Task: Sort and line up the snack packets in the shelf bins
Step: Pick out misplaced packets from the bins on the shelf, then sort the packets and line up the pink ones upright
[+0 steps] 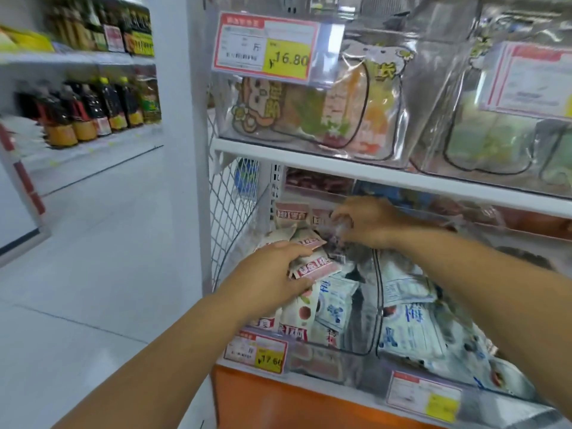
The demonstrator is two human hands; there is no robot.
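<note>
1. Packets crowd the clear lower bin [356, 351] in front of you, a glossy hard-plastic trough with rounded, black-edged corners on the bottom shelf.
2. Your left hand [272, 280] reaches into the bin's left part and grips one of the pink-banded packets [312, 269], thumb on top and fingers beneath. These are flat cream pouches with a pink strip and crimped ends, lying jumbled at all angles (a few stand upright against the back).
3. Your right hand [368, 222] is further back, knuckles up, fingers curled down among the upright pouches. Blur covers the fingertips, so you cannot tell whether it holds anything.
4. Blue-printed packets [411, 332], puffy white pillows of shiny wrinkled film, are heaped to the right of the pink ones, under your right forearm.
5. A white metal shelf rail [371, 173] crosses above both hands. On it stands a clear upper bin [399, 144] holding larger soft bags printed in yellow, orange and green.
6. A red-framed price tag [266, 46] with a yellow panel reading 16.80 fronts the upper bin. A smaller tag [255, 351] of the same kind sits on the lower bin's front.
7. Diamond-pattern wire mesh [232, 205] closes the shelf's left end, and a smooth orange panel [278, 400] runs below.
8. Across the pale tiled floor [93, 243], dark bottles [89, 109] with yellow caps stand in rows, blurred.
</note>
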